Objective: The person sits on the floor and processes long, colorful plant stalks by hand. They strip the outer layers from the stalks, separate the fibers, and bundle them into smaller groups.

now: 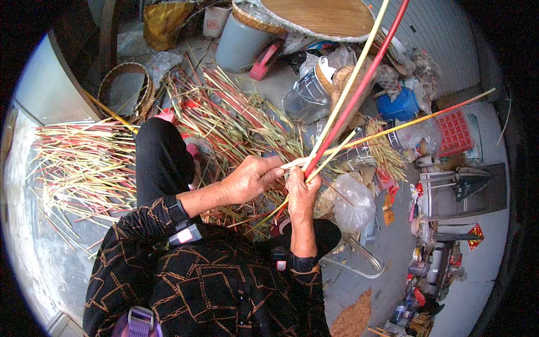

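Note:
Several long stalks, pale yellow and red, are in my hands in front of my body. My right hand (302,185) grips the lower part of a red stalk (347,101) and pale yellow stalks (353,86) that reach up past the picture's top edge. Close beside it, my left hand (252,179) pinches a pale stalk end between thumb and fingers. A yellow stalk with a reddish tip (421,120) slants out to the right from between the hands. Beneath and beyond them lies a heap of red and green leafy stalks (236,113).
Cut stalks (88,164) are spread on the floor at left. A grey bucket (244,42), a pink stool (263,63), a woven basket (126,90) and a blue container (398,103) stand ahead. A clear plastic bag (353,202) lies right of my hands, near a bent metal tube (370,265).

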Demonstrator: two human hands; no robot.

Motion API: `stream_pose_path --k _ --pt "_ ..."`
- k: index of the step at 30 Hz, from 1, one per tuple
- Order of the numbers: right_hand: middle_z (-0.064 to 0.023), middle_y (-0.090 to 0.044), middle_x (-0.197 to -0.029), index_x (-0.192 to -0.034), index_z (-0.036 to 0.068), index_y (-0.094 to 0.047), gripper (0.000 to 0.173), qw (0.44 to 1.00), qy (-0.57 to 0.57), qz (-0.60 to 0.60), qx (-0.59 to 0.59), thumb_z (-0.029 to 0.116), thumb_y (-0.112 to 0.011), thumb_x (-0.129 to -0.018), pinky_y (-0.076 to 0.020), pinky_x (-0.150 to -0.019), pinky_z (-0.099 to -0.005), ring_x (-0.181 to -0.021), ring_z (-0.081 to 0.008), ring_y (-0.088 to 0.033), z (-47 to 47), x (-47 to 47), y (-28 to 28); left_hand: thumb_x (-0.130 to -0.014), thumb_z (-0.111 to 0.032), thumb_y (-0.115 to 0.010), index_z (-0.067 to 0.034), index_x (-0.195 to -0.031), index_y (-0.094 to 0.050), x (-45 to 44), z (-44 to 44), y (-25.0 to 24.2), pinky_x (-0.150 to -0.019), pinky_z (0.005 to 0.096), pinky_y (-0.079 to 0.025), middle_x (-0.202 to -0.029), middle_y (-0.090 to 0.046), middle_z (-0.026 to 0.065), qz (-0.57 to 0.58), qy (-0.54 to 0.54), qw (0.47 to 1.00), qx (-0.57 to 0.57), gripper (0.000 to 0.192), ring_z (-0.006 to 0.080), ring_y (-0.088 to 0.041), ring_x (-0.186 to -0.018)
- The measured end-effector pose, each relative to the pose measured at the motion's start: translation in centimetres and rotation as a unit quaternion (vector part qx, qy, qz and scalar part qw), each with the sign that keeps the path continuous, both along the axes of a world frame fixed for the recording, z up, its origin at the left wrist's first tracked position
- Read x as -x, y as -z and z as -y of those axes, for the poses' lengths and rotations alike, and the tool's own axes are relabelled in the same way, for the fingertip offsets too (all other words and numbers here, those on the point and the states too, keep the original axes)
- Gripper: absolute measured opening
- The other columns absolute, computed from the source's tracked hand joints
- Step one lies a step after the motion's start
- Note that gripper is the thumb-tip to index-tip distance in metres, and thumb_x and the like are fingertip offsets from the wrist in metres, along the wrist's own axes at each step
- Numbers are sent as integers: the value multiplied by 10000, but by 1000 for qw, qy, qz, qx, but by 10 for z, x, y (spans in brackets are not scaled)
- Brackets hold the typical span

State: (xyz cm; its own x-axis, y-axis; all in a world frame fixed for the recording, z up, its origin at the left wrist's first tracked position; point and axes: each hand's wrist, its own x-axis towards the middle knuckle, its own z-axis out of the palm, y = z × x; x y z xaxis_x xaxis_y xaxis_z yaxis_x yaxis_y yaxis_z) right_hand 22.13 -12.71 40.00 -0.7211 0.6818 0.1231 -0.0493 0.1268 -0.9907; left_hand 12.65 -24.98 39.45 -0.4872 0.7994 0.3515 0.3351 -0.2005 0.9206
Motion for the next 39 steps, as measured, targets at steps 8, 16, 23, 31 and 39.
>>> stream_pose_path --k 8,16,23,31,39 --pt "63 -398 -617 -737 28 -512 84 1000 20 16 10 13 -512 -821 -272 -422 -218 -503 -30 -344 0 2 4 -910 -183 -605 -53 -1041 -528 4 -10 17 -604 203 -380 -765 -543 -48 247 89 965 16 200 19 -454 -696" --pt "64 -414 -601 -788 63 -536 42 991 5 -9 130 73 -535 -829 -252 -381 -205 -448 -22 -340 4 5 8 -925 -174 -578 -63 -1075 -534 0 -18 16 -575 194 -360 -763 -526 -54 370 159 905 -139 191 24 -444 -660" --pt "80 -353 -568 -915 63 -543 97 983 133 -52 113 146 -592 -907 -241 -392 -191 -441 -12 -283 -26 -7 -10 -908 -165 -598 -52 -971 -594 23 -17 23 -512 223 -346 -661 -478 -73 206 58 977 -7 130 23 -403 -597" --pt "61 -344 -538 -866 58 -567 225 980 45 -129 144 274 -568 -931 -262 -428 -226 -438 -51 -303 -57 -7 -24 -812 -102 -659 -31 -912 -551 17 -25 21 -571 389 -466 -744 -581 168 -176 -72 982 6 164 363 -577 -651" --pt "40 -330 -519 -829 40 -514 323 966 136 -157 151 345 -572 -920 -280 -431 -240 -437 -69 -319 -124 -13 -22 -886 -230 -600 -31 -898 -552 30 -33 43 -563 409 -449 -675 -565 181 -131 48 987 75 205 369 -582 -645"
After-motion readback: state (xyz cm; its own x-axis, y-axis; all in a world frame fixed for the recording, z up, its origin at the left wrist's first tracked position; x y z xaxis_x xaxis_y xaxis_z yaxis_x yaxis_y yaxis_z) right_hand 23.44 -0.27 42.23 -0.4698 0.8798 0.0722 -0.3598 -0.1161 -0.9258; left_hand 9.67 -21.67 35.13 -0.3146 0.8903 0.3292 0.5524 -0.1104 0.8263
